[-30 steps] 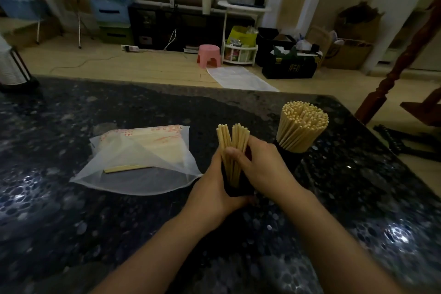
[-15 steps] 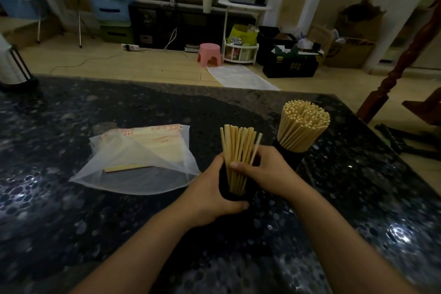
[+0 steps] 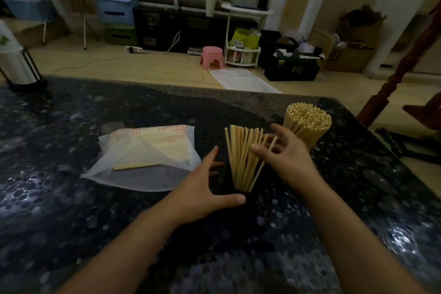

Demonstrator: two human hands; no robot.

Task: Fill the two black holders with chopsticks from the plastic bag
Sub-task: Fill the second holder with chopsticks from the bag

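Both hands have let go and now spread wide, left hand [image 3: 202, 186] and right hand [image 3: 286, 157] beside the near holder [image 3: 235, 194], its chopsticks [image 3: 241, 155] fanning loose

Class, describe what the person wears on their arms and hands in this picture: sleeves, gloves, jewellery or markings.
Nothing is worn. The left hand and right hand are bare, without gloves, and no rings show on the fingers. Both forearms are bare to the frame's bottom edge: no sleeves, watch, bracelet or markings in view.
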